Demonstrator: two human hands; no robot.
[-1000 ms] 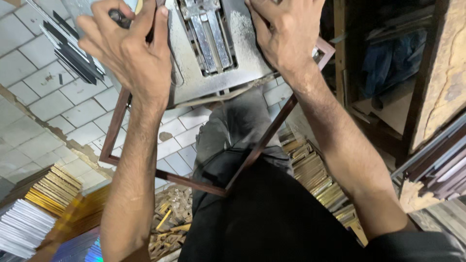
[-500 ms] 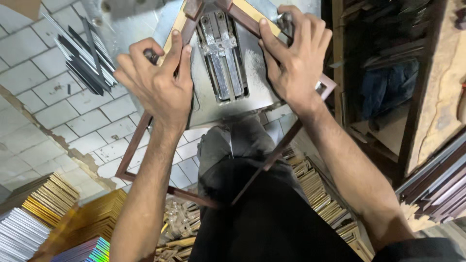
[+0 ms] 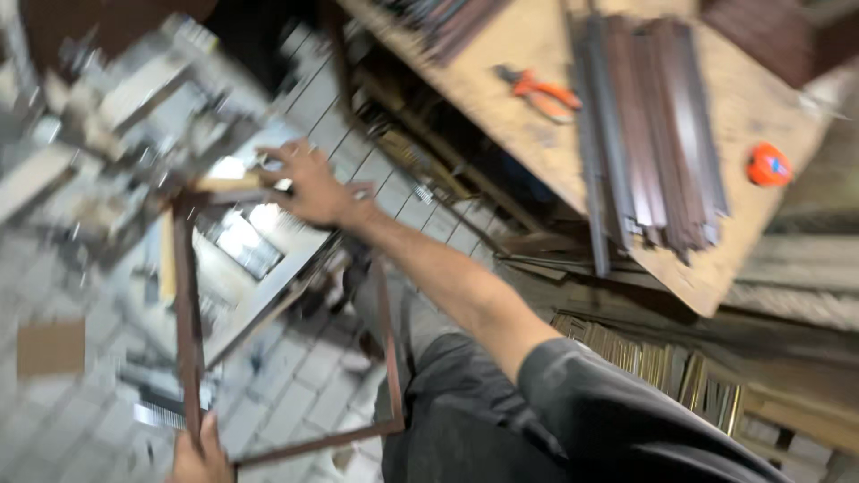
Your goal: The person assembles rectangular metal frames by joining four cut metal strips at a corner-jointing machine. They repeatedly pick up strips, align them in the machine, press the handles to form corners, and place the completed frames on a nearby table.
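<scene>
A thin brown rectangular frame (image 3: 186, 331) hangs over the tiled floor in front of my legs. My right hand (image 3: 309, 190) grips its top rail at a corner, next to a blurred grey metal machine (image 3: 237, 246). My left hand (image 3: 202, 456) holds the frame's lower left corner at the bottom edge of the picture; only part of that hand shows. The whole view is smeared by motion.
A wooden workbench (image 3: 537, 152) stands to the right with a bundle of dark moulding strips (image 3: 658, 134), orange-handled pliers (image 3: 540, 91) and an orange tape measure (image 3: 768, 165). Gold-coloured strips (image 3: 667, 368) are stacked below it. A cardboard piece (image 3: 49, 349) lies on the floor.
The view has swung right toward the workbench. Both hands have left the machine's top; the frame now hangs lower, with my left hand down at its bottom corner.
</scene>
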